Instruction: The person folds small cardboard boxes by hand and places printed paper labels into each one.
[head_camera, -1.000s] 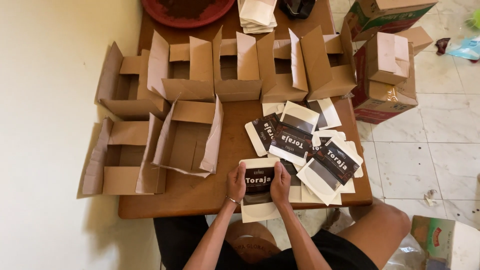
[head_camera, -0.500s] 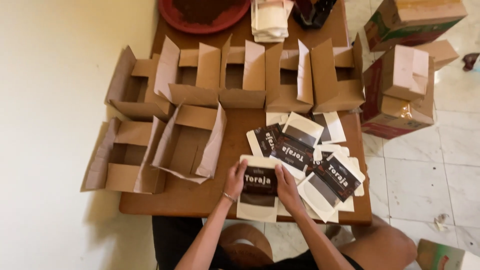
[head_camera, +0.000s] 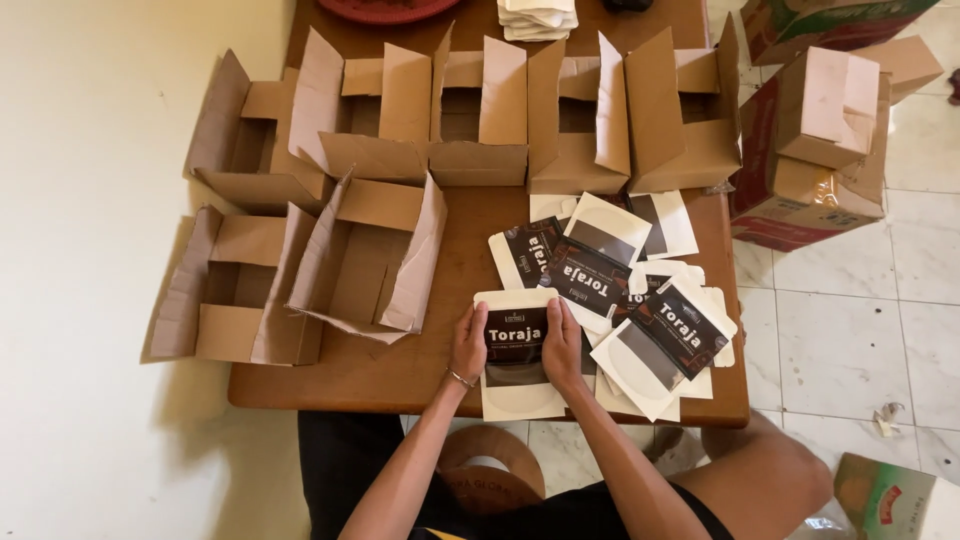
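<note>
Both hands grasp one cream pouch (head_camera: 517, 352) with a dark label at the wooden table's (head_camera: 400, 370) near edge — left hand (head_camera: 468, 345) and right hand (head_camera: 560, 345) on its sides. Keeping the grip even should keep it flat. Right of it lies a pile of like pouches (head_camera: 640, 310); left and beyond stand open brown cartons (head_camera: 370, 255).

Red tray (head_camera: 385, 8) cut off by top edge; hands (head_camera: 515, 345) partly cover pouch (head_camera: 517, 360).

My brown wooden desk (head_camera: 400, 375) stands close beside a plain cream wall (head_camera: 100, 250) on my left. To my right, the floor (head_camera: 850, 340) is pale glossy tile with thin grout lines, evenly lit by soft light.
</note>
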